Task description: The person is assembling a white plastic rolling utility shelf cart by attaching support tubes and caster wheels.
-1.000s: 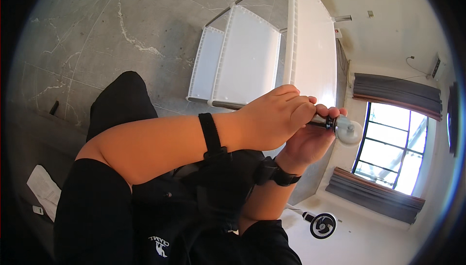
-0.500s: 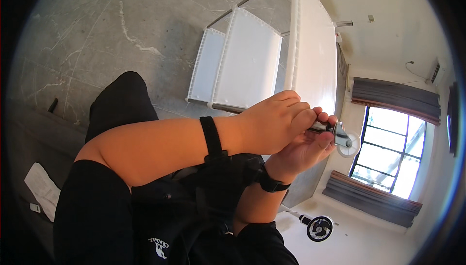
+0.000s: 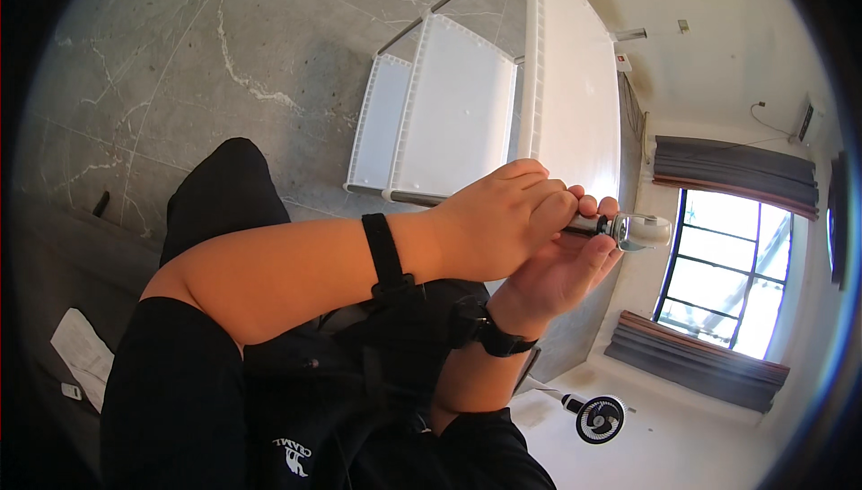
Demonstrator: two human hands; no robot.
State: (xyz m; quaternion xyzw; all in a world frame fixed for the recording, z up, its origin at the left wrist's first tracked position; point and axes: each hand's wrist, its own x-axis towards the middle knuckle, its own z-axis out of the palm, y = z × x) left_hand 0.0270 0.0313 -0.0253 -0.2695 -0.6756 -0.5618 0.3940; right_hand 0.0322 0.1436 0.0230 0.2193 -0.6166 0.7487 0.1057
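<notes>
A rack with white plastic shelves (image 3: 460, 100) and thin metal poles lies on its side ahead of me. My left hand (image 3: 503, 216) is closed around the end of its nearest metal pole (image 3: 415, 197). Just past that fist, my right hand (image 3: 570, 270) has its thumb and fingers around the base of a caster wheel (image 3: 645, 232) at the pole's tip. The caster has a shiny metal bracket and a clear wheel that points away to the right. Part of the joint between pole and caster is hidden by my fingers.
Another metal pole end (image 3: 630, 34) sticks out from the rack's far side. Grey marbled floor (image 3: 189, 68) spreads out on the left. A white paper sheet (image 3: 81, 346) and a small white object (image 3: 71, 391) lie at lower left. A fan (image 3: 600, 419) stands at lower right, below a window (image 3: 727, 266).
The caster has swivelled: its bracket showed side-on with the wheel lower, and now the wheel sits more in line with the pole. Both hands keep nearly the same place.
</notes>
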